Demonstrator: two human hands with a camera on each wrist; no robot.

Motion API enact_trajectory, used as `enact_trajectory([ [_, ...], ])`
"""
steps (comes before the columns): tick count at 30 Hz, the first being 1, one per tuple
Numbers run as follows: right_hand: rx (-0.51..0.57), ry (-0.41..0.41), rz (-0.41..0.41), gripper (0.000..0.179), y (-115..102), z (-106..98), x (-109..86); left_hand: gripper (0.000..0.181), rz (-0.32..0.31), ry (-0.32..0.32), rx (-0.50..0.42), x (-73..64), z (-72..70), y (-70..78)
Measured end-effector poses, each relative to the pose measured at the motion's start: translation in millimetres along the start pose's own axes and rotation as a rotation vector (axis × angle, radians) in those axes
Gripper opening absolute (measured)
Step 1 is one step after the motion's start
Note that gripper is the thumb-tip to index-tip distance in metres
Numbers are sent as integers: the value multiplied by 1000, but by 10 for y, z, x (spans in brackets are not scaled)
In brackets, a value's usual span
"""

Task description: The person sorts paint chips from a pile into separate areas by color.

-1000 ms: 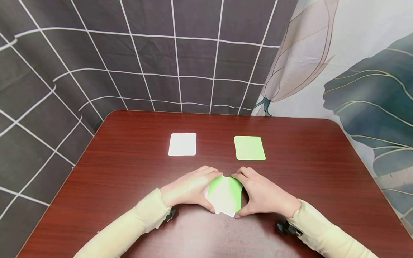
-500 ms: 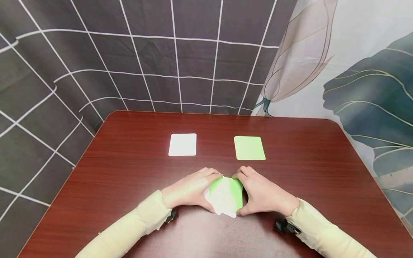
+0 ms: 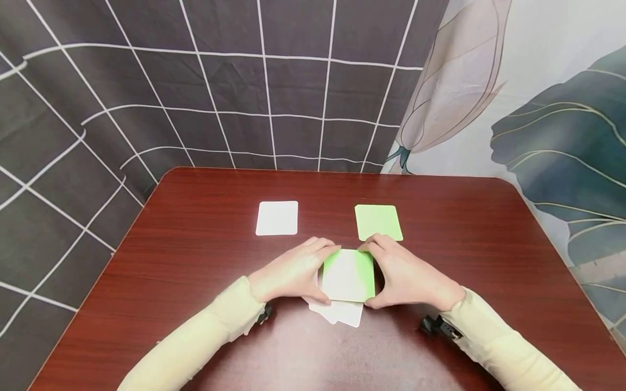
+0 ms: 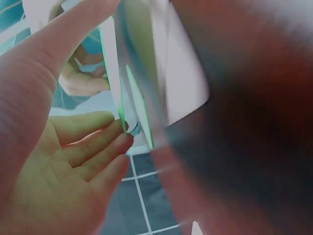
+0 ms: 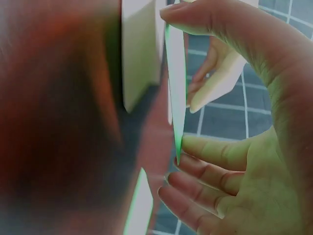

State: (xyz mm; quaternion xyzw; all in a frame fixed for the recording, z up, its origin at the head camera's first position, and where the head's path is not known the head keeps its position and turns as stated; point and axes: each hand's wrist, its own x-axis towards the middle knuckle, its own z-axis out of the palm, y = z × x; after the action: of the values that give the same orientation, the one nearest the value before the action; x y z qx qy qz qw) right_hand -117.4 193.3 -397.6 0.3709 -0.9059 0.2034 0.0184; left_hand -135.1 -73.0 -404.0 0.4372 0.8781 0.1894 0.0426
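Between my two hands, a square light-green card (image 3: pixel 348 275) with rounded corners is held by its corners, its middle washed out by glare. My left hand (image 3: pixel 293 273) pinches its left side between thumb and fingers. On the right side my right hand (image 3: pixel 409 276) does the same. Beneath the held card, several white cards (image 3: pixel 346 313) lie fanned and overlapping on the table, partly hidden by it. Both wrist views show the held card (image 4: pixel 111 68) edge-on, apart from the cards under it; in the right wrist view the card (image 5: pixel 177 93) touches the thumb and fingertips.
Farther back on the red-brown wooden table (image 3: pixel 215 217) lie a white square card (image 3: pixel 277 218) at left and a green square card (image 3: pixel 378 221) at right. A dark gridded curtain (image 3: pixel 235 87) and a floral one (image 3: pixel 548 119) hang behind the table.
Both hands have moved forward, away from me, carrying the green card off the pile. More of the white cards underneath now shows. The two far cards have not moved.
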Motion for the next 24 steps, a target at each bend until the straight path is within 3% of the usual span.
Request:
enact_trajectory([
  [10, -35, 26, 103, 97, 316, -351, 115, 106, -23, 43, -54, 435, -209, -120],
  [17, -34, 43, 152, 96, 510, -580, 188, 105, -12, 80, -55, 768, -294, -196],
  [24, -47, 8, 215, 95, 704, -741, 288, 103, -23, 96, -30, 1039, -336, -244],
])
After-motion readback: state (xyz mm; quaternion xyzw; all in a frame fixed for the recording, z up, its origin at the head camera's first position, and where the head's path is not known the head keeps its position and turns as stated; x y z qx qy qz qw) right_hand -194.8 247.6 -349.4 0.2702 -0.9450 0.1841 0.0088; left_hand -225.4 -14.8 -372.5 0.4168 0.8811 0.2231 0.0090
